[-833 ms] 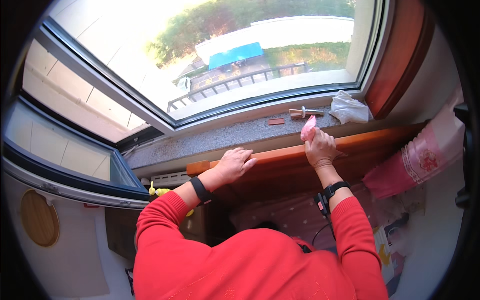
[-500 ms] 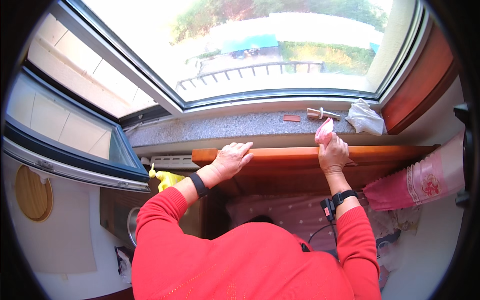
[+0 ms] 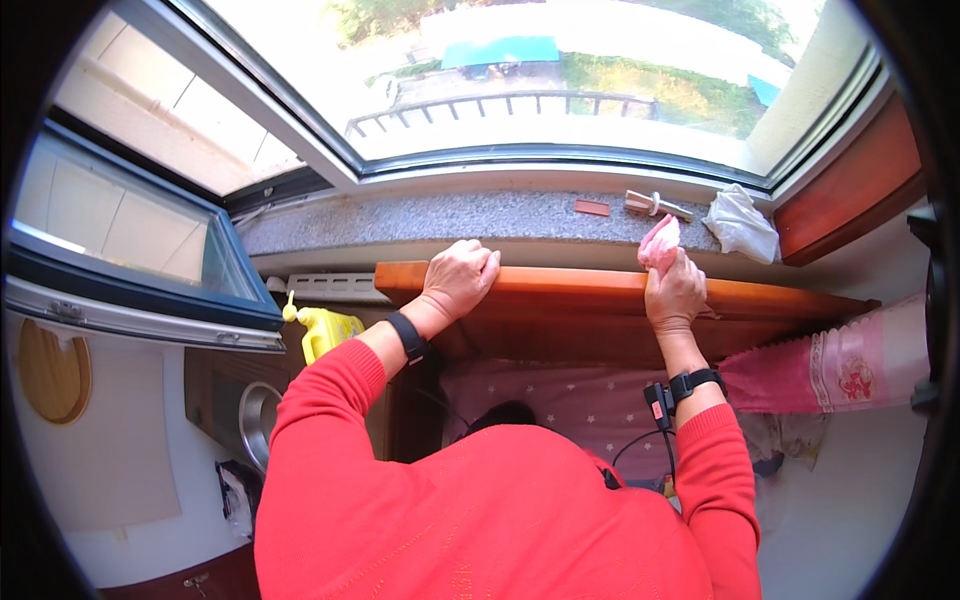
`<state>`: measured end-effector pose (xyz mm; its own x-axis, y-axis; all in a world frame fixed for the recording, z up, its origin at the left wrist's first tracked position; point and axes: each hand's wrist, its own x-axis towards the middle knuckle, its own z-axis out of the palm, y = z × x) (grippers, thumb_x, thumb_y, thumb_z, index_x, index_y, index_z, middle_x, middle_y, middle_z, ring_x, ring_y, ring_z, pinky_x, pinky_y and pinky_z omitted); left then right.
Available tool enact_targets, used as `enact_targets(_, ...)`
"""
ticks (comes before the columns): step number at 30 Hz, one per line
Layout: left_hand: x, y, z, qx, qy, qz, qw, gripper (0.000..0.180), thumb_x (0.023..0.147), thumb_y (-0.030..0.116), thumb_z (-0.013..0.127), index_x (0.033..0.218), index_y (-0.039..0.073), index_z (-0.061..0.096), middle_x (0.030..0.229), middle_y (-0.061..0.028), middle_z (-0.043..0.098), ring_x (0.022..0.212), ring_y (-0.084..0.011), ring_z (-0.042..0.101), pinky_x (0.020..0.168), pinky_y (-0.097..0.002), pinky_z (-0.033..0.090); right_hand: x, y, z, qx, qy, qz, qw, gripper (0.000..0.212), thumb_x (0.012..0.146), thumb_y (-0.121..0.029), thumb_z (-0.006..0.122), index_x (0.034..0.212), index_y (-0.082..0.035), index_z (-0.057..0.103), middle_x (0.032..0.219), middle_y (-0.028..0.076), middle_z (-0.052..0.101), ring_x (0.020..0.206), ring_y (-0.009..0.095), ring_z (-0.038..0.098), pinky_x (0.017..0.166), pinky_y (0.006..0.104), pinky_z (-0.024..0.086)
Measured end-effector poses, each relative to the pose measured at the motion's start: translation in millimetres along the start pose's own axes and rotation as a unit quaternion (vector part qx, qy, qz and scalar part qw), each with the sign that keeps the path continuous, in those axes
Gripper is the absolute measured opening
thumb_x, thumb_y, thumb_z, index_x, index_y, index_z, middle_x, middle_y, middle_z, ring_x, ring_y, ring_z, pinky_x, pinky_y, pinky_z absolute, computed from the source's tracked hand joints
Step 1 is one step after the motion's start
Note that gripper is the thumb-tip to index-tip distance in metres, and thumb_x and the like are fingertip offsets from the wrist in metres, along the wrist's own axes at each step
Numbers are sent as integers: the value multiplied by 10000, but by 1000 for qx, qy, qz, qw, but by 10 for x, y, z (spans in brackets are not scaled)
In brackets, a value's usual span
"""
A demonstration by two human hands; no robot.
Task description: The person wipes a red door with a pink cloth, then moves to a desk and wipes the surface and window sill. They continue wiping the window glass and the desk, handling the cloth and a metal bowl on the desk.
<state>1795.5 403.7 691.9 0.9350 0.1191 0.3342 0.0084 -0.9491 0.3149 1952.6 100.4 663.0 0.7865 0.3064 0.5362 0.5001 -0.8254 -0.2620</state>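
Note:
A reddish-brown wooden headboard [image 3: 570, 281] runs across below the window sill. My left hand [image 3: 461, 279] is closed over its top edge near the left end, the fingers curled over the far side. My right hand [image 3: 677, 296] grips a crumpled pink cloth [image 3: 659, 244] at the same edge, farther right. Part of the cloth sticks up above the fingers; the rest is hidden in the hand. Just beyond, on the speckled grey sill [image 3: 440, 222], lie a small reddish-brown strip [image 3: 592, 208], a metal fitting with a pale ring [image 3: 657, 205] and a white plastic bag [image 3: 742, 226].
An open window sash [image 3: 130, 230] juts in at the left. Below it stand a yellow spray bottle [image 3: 326, 332] and a metal basin [image 3: 258, 420]. A pink sheet with white stars [image 3: 580, 400] lies behind the headboard's near side. A pink curtain [image 3: 800, 365] hangs at the right.
The view has shifted, so the sill and headboard sit higher in it. My left hand's fingers have curled from lying stretched to wrapped over the edge. The right hand still holds the cloth.

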Motion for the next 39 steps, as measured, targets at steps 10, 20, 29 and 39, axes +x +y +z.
enact_targets(10, 1, -116, 106, 65, 24, 53, 996, 307, 946, 256, 543, 702, 87, 621, 754, -106, 621, 769, -302, 624, 705, -417, 524, -19, 150, 169, -30, 16, -19, 999, 290, 840, -312, 650, 1016, -94, 577, 910, 138, 669, 875, 345, 642, 769, 477, 484)
enact_targets(20, 17, -108, 111, 96, 21, 43, 994, 323, 971, 290, 502, 753, 102, 648, 784, -91, 653, 792, -313, 642, 744, -425, 531, 4, 169, 173, -73, -4, -5, 997, 329, 859, -345, 640, 1053, -84, 593, 904, 151, 707, 851, 357, 675, 772, 484, 515)
enact_targets(29, 20, -79, 116, 87, 36, 60, 994, 290, 968, 242, 501, 756, 85, 623, 756, -135, 636, 756, -340, 627, 704, -441, 514, 24, 266, 194, -39, -58, 19, 997, 363, 905, -389, 566, 1125, -104, 612, 979, 185, 715, 922, 409, 672, 821, 529, 512)
enact_targets(39, -37, -108, 100, 189, -7, 95, 977, 237, 952, 231, 510, 813, 84, 634, 772, -98, 637, 776, -312, 638, 701, -411, 528, -12, 215, 128, -87, -4, -34, 996, 354, 900, -359, 600, 1107, -73, 610, 861, 181, 675, 814, 396, 651, 740, 526, 500)
